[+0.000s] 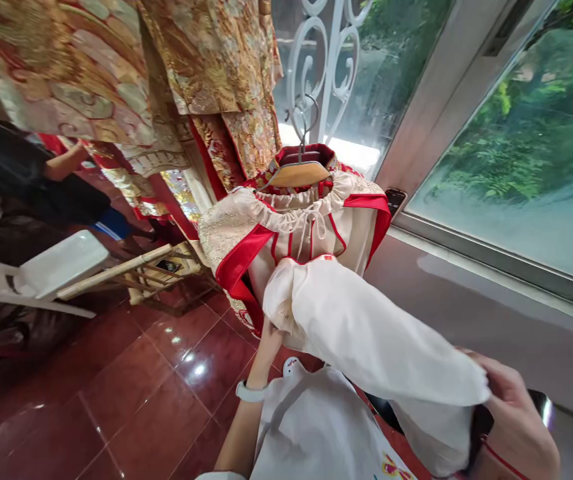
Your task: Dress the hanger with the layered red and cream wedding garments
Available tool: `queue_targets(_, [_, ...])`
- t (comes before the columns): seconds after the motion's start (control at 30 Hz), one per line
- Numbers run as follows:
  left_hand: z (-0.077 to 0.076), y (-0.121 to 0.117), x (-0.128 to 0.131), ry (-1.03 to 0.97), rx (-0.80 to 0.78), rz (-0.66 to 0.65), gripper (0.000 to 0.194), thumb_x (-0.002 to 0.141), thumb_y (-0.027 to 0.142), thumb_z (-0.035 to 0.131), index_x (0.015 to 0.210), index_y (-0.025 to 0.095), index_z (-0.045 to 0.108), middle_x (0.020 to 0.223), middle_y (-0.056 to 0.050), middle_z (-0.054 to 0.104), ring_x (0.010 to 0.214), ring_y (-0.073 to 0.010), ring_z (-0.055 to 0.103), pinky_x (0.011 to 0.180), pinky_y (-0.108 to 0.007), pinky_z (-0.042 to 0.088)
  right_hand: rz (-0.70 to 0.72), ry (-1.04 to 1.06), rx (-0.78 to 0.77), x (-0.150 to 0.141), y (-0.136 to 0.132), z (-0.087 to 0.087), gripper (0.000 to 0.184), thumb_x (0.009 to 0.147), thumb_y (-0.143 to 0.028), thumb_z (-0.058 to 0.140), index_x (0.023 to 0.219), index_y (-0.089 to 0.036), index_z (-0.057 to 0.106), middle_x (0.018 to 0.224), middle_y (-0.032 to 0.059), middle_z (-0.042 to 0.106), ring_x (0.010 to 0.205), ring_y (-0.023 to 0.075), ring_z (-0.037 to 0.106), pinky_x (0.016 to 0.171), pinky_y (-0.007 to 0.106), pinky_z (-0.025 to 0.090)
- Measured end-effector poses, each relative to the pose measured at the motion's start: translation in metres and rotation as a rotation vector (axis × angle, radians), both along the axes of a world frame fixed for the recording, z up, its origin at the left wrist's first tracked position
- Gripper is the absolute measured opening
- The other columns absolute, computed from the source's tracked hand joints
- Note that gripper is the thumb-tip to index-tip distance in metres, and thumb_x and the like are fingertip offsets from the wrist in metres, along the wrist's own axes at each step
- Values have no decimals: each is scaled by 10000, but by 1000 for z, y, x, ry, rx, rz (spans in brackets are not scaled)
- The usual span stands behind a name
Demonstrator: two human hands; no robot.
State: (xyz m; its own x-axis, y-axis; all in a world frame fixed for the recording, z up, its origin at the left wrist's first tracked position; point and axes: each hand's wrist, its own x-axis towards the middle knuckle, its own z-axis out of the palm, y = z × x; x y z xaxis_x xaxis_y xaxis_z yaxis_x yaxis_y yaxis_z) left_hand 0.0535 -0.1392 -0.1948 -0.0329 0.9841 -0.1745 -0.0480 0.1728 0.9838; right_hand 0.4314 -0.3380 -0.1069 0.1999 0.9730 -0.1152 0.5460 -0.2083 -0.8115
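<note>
A long off-white sleeve [366,320] stretches across the middle, from in front of the hanging costume toward the lower right. My right hand [516,407] pinches its far end between thumb and fingers. At its gathered, ruffled end, my left hand [271,333] grips the cloth from below; folds hide most of those fingers. Behind the sleeve hangs a cream costume [306,227] with red trim, gold glitter on the shoulders and a tied drawstring neckline. A wooden hanger [300,175] carries it, hooked on a white scrolled metal grille [324,67].
Gold embroidered costumes [206,60] hang at upper left. A person in dark clothes [31,167] is near a white plastic chair [64,263] and a bamboo stool [166,267]. A phone [395,200] rests on the window ledge [491,270]. Red tiles [156,387] cover the floor.
</note>
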Motion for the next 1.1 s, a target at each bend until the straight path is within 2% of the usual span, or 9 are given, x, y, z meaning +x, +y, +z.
queue_targets(0.13, [58,-23,-34,230,434,-129,147,729,327,643,841,233,621,868,-51,640,874,-233,591,814,-386,508,385,-31,-158,-35,71,-2,785,732,-587,760,1422,-255,587,1409,153,614,1276,395,599,1093,518,496])
queue_targets(0.23, [103,-45,-25,365,860,-437,146,839,198,530,704,226,580,788,-29,594,784,-187,520,784,-348,429,404,-38,82,-103,129,-8,863,844,-481,693,1586,-251,315,1606,149,388,1470,340,394,1217,545,324])
queue_targets(0.37, [128,-67,-15,715,1179,-669,245,805,42,592,796,280,650,721,24,549,755,-159,461,829,-325,352,893,194,279,-181,178,-20,801,812,-358,755,1519,-250,394,1564,152,427,1496,302,336,1249,504,242])
queue_targets(0.43, [133,-76,-22,803,1189,-584,286,809,12,613,813,292,671,692,36,522,731,-144,440,818,-304,343,1011,331,209,-206,183,-34,769,771,-300,787,1453,-226,439,1456,158,513,1384,286,471,1194,471,337])
queue_targets(0.6, [148,-96,-49,785,1189,-164,262,930,92,603,775,279,703,612,42,501,650,-120,414,772,-281,362,763,666,-50,-246,162,-87,770,740,-298,802,1389,-219,397,1341,121,526,1227,223,543,1052,382,454])
queue_targets(0.73, [148,-109,-64,902,1185,-39,233,908,149,663,797,336,745,646,41,585,677,-126,500,810,-298,413,1102,740,-257,-261,159,-103,478,787,-439,748,1165,-193,589,1075,48,651,990,197,615,944,362,505])
queue_targets(0.83, [135,-122,-85,1047,1114,69,231,868,186,696,868,405,771,692,22,622,700,-174,531,791,-340,447,1153,609,-194,-254,171,-91,291,858,-445,675,963,-177,639,895,15,650,862,174,589,842,318,507])
queue_targets(1.0, [117,-148,-134,1181,814,324,217,825,265,691,944,418,789,776,-27,649,743,-238,573,838,-426,487,601,520,119,-223,186,-52,219,955,-399,545,877,-195,558,778,-10,548,687,129,486,605,234,409])
queue_targets(1.1, [114,-148,-147,1092,543,200,400,749,287,744,1139,375,744,959,-51,683,898,-278,620,912,-461,494,426,487,336,-215,182,-19,165,981,-352,511,903,-212,548,737,-18,515,619,126,450,561,236,387])
